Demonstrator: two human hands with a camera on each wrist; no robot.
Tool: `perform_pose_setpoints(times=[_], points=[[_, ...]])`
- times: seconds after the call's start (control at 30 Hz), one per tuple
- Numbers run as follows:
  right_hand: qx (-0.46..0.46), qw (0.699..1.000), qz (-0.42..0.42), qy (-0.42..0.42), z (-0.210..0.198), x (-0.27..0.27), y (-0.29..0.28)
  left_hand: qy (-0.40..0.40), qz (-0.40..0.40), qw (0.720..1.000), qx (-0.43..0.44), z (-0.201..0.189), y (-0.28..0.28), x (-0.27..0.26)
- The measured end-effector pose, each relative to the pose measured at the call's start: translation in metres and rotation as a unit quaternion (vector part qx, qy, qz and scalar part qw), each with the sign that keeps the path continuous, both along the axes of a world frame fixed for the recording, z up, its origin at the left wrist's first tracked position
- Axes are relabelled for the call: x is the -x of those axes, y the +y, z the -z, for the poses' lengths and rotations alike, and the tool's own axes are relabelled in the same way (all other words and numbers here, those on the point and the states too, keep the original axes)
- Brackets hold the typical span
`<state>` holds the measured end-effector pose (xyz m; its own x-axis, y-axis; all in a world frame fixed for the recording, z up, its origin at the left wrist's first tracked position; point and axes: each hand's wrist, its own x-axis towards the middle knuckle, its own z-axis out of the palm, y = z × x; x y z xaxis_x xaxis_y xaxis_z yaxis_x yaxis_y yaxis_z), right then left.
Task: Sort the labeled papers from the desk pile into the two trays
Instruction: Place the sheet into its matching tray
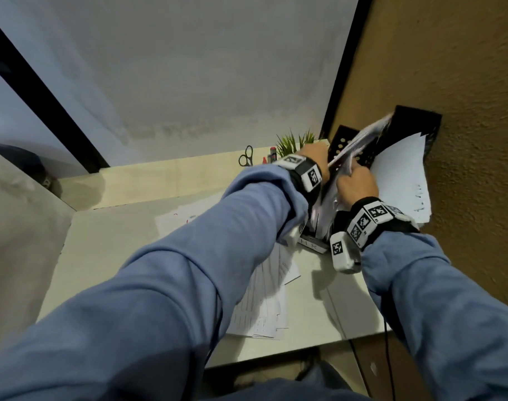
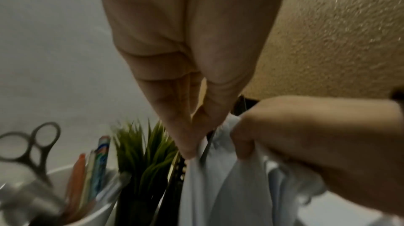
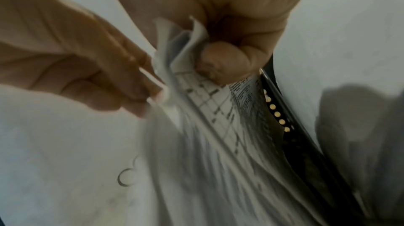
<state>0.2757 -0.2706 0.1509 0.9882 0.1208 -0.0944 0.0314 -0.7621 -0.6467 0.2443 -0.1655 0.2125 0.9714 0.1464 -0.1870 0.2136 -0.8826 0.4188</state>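
A black perforated upright tray (image 1: pixel 414 120) stands at the desk's back right, against the brown wall. Both hands meet at a bundle of printed papers (image 1: pixel 359 143) leaning in its left slot. My left hand (image 1: pixel 315 157) pinches the bundle's near edge between thumb and fingers (image 2: pixel 188 143). My right hand (image 1: pixel 357 183) grips crumpled sheet corners (image 3: pixel 174 43) with its thumb (image 3: pixel 223 63) pressed on them. A single white sheet (image 1: pixel 400 175) sits in the right slot. The desk pile (image 1: pixel 264 299) lies loose below my left forearm, partly hidden by the sleeve.
Scissors (image 1: pixel 246 159) and pens stand in a white cup (image 2: pixel 87 212) beside a small green plant (image 1: pixel 293 143), just left of the tray. A sheet with red marks (image 1: pixel 183 218) lies on the desk. The brown wall (image 1: pixel 478 111) closes the right side.
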Motion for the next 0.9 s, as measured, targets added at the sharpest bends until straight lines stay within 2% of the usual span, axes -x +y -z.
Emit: perform_pose_setpoints(times=[0.2, 0.33, 0.43, 0.57, 0.7, 0.77, 0.83, 0.9], points=[[0.039, 0.999, 0.025, -0.004, 0.007, -0.007, 0.002, -0.005, -0.053, 0.998, 0.012, 0.025, 0.002, 0.003], [0.077, 0.997, 0.013, -0.012, 0.009, -0.006, 0.008, 0.056, -0.106, 0.991, 0.055, 0.05, 0.004, 0.009], [0.089, 0.996, 0.004, 0.007, 0.017, 0.0, 0.014, 0.124, -0.058, 0.99, 0.008, 0.077, 0.005, 0.018], [0.096, 0.995, -0.007, 0.004, 0.018, -0.002, 0.015, 0.087, -0.103, 0.991, 0.023, 0.096, 0.008, 0.025], [0.084, 0.996, -0.002, -0.022, 0.008, -0.009, 0.014, -0.028, -0.092, 0.993, 0.071, 0.075, 0.014, 0.011], [0.083, 0.996, 0.004, -0.033, 0.004, -0.009, 0.016, -0.057, -0.079, 0.991, 0.09, 0.063, 0.015, 0.002], [0.092, 0.995, 0.008, -0.023, 0.006, -0.006, 0.02, -0.046, -0.068, 0.992, 0.098, 0.062, 0.013, -0.004], [0.11, 0.994, 0.003, 0.018, 0.013, 0.0, 0.023, 0.001, -0.037, 0.996, 0.078, 0.07, 0.011, -0.003]])
